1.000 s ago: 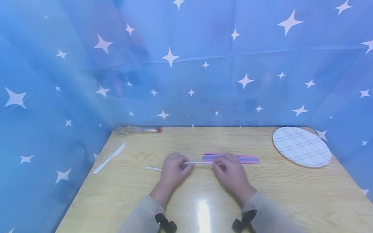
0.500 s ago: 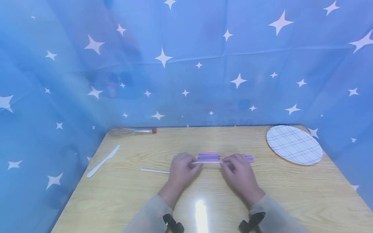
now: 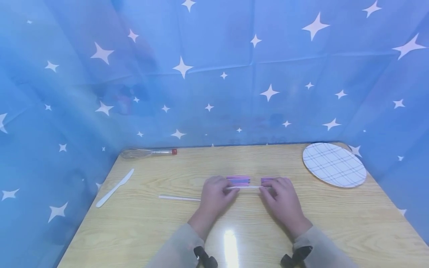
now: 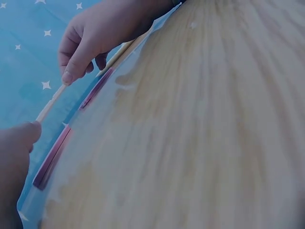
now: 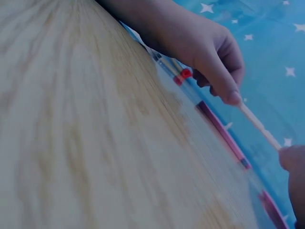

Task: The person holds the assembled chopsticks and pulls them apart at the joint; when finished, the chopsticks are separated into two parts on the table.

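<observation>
In the head view my left hand (image 3: 214, 197) and right hand (image 3: 285, 199) pinch a slim white stick (image 3: 246, 187) between thumbs and fingers, one hand at each end. The stick (image 4: 51, 104) shows small notches along its length in the left wrist view. Just behind it lie bundles of thin pink and blue sticks (image 3: 238, 180), with a gap between two portions; my right hand partly covers the right portion (image 3: 266, 179). A second white stick (image 3: 177, 197) lies on the tabletop to the left, its right end hidden by my left hand.
A white table knife (image 3: 115, 188) lies near the table's left edge. At the back left corner is a wire whisk (image 3: 149, 153) with a red end. A white checked oval plate (image 3: 335, 165) sits at the back right. Blue starry cloth (image 3: 214, 74) surrounds the wooden table (image 3: 134, 238).
Both hands have shifted a little to the right, still pinching the white stick. More of the white stick on the table shows at the left. The head view has turned slightly right.
</observation>
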The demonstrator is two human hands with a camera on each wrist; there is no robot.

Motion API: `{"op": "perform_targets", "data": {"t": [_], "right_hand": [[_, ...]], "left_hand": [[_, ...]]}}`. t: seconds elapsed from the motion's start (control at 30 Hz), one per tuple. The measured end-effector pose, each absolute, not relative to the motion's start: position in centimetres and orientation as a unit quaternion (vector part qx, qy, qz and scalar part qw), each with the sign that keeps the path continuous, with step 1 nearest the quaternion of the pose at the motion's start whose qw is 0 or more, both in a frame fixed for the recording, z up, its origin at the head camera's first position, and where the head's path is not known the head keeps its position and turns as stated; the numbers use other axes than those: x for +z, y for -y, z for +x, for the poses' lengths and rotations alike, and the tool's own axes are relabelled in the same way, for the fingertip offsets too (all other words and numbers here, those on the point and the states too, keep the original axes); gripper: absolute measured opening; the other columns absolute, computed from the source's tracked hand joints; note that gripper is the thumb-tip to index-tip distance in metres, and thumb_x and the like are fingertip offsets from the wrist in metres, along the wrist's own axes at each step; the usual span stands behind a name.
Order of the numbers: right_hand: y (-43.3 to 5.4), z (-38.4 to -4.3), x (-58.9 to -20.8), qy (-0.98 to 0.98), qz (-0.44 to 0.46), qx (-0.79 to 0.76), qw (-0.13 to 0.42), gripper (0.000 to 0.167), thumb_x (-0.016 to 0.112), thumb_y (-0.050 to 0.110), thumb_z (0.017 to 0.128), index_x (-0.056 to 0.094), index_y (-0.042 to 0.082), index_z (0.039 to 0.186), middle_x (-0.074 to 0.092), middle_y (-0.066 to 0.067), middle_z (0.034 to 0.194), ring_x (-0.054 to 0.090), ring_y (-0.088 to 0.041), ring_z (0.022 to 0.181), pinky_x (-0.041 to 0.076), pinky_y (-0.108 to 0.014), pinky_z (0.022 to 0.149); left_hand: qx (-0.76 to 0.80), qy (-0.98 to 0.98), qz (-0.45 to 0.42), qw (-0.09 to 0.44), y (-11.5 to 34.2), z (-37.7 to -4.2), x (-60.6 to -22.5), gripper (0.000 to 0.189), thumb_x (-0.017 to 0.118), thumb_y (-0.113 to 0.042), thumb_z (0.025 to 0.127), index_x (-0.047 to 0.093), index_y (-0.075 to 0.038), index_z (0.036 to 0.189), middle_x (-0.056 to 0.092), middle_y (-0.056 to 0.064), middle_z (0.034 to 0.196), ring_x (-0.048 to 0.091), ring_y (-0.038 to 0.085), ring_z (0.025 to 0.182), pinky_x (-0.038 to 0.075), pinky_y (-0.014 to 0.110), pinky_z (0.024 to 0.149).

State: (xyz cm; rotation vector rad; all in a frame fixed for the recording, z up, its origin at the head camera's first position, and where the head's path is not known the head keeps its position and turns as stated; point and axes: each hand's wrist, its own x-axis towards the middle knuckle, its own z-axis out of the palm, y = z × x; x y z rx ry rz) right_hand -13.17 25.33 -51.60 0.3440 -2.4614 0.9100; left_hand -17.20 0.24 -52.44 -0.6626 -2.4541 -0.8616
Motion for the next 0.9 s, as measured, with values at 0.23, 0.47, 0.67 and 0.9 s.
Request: {"op": "perform_targets", "data": {"t": [0.23, 0.47, 0.67, 0.9], "right_hand": [[-26.4, -13.0, -51.8, 0.898, 0.130, 0.313, 0.278, 0.014, 0.087, 0.011, 0.089, 0.082, 0.009, 0.102, 0.074, -0.002, 0.104, 0.059, -0.026, 0.099, 0.042, -0.040, 0.086], [-27.2, -12.8, -51.8, 0.891, 0.144, 0.313, 0.295, 0.015, 0.089, 0.005, 0.085, 0.083, 0.009, 0.098, 0.069, -0.001, 0.096, 0.057, -0.025, 0.094, 0.041, -0.038, 0.082], [-27.4, -12.8, -52.0, 0.894, 0.142, 0.319, 0.283, 0.013, 0.087, 0.004, 0.087, 0.083, 0.008, 0.098, 0.070, -0.003, 0.098, 0.057, -0.026, 0.095, 0.041, -0.040, 0.084], [-27.4, -13.0, -52.2, 0.890, 0.149, 0.323, 0.284, 0.013, 0.087, 0.002, 0.086, 0.082, 0.006, 0.098, 0.071, -0.006, 0.100, 0.057, -0.028, 0.096, 0.042, -0.041, 0.084]], "left_hand": [[-0.304, 0.905, -0.227, 0.192, -2.1, -17.2, -52.4, 0.019, 0.081, -0.042, 0.094, 0.078, -0.023, 0.095, 0.071, -0.013, 0.096, 0.063, 0.011, 0.096, 0.050, 0.036, 0.101], [-0.322, 0.891, -0.245, 0.205, -2.8, -17.0, -52.3, 0.014, 0.083, -0.036, 0.095, 0.079, -0.022, 0.097, 0.072, -0.011, 0.100, 0.062, 0.011, 0.100, 0.050, 0.037, 0.101], [-0.336, 0.884, -0.254, 0.203, -2.7, -16.8, -52.1, 0.010, 0.081, -0.030, 0.097, 0.081, -0.021, 0.100, 0.071, -0.012, 0.100, 0.060, 0.011, 0.099, 0.049, 0.035, 0.099], [-0.344, 0.877, -0.265, 0.207, -2.6, -16.9, -52.3, 0.006, 0.080, -0.024, 0.097, 0.081, -0.020, 0.101, 0.072, -0.009, 0.102, 0.061, 0.013, 0.099, 0.049, 0.036, 0.097]]}}
